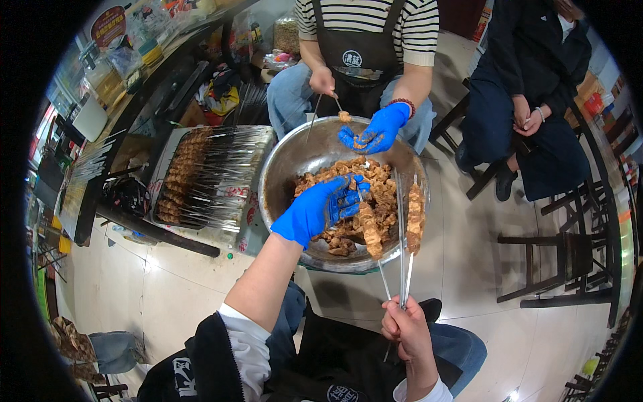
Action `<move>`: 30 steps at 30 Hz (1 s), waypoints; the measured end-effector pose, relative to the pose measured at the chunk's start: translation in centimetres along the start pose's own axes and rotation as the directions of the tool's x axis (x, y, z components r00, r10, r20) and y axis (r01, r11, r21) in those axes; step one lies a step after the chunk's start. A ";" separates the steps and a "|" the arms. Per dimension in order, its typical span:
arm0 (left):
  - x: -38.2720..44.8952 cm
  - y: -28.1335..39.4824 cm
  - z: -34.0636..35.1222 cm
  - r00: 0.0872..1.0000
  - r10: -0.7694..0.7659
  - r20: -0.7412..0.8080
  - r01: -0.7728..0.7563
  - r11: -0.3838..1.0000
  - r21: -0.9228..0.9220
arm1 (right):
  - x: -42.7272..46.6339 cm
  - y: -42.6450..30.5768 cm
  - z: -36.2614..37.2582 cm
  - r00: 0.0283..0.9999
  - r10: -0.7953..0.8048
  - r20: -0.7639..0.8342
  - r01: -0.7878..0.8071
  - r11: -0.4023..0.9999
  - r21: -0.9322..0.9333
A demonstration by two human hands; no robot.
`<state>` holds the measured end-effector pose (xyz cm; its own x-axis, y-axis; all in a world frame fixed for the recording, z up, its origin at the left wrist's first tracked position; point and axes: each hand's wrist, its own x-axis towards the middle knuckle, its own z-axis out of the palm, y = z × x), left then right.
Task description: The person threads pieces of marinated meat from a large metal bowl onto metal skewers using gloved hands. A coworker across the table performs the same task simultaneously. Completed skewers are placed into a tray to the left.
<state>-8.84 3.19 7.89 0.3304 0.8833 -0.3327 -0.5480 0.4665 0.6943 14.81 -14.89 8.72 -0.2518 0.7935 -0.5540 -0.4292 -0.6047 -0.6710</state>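
Note:
My left hand [321, 207], in a blue glove smeared with marinade, is over a large steel bowl [274, 201] of marinated meat pieces [346, 242]. Its curled fingers are at the upper end of a meat skewer [370, 231]; whether they grip it cannot be told. Bare of any glove, my right hand [406, 326] is closed around the lower ends of several metal skewers below the bowl's near rim. Among these are the meat skewer, a second loaded skewer [415, 216] to its right, and bare skewers [401, 221] between the two.
Across the bowl a co-worker's blue-gloved hand [377, 131] is beside a skewer held in their bare hand [323, 82]. A tray [156, 213] of loaded skewers lies left of the bowl. Another person sits at the upper right, near dark wooden stools [575, 256].

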 end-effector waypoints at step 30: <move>-0.8 -0.4 2.1 0.966 0.182 -0.183 -0.147 0.971 0.187 | 0.2 0.5 0.1 0.998 -0.050 -0.038 0.047 0.995 -0.083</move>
<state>-7.24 2.22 9.22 0.0787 0.9467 -0.3124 -0.4373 0.3144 0.8426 14.44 -15.04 8.30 -0.1966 0.8198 -0.5379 -0.3668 -0.5703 -0.7350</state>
